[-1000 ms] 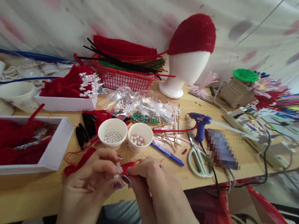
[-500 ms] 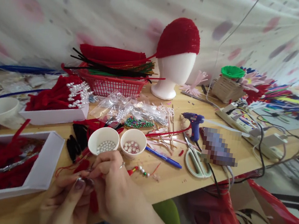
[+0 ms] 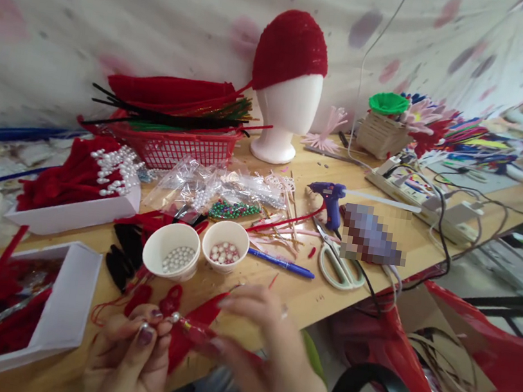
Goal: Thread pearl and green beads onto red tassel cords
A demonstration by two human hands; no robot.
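My left hand (image 3: 131,359) pinches a small white bead (image 3: 146,327) between thumb and fingertips. Beside those fingertips is another white bead (image 3: 175,317), with a red tassel piece (image 3: 196,331) running from it toward my right hand (image 3: 264,346). That right hand is partly blurred, its fingers bent around the tassel piece's right end; the exact grip is hard to make out. Red material (image 3: 176,347) hangs below. Just beyond the hands stand a paper cup of silvery beads (image 3: 177,260) and a paper cup of pinkish and white beads (image 3: 225,254).
A white box of red material (image 3: 67,298) lies at left. Farther back are a red basket (image 3: 175,148) and a foam head with a red cap (image 3: 285,112). A blue pen (image 3: 281,263), scissors (image 3: 341,269) and a purple glue gun (image 3: 331,202) lie right of the cups.
My right hand has moved right, away from my left fingertips, and the beaded red piece now shows between them. The view has shifted, moving the table items slightly left.
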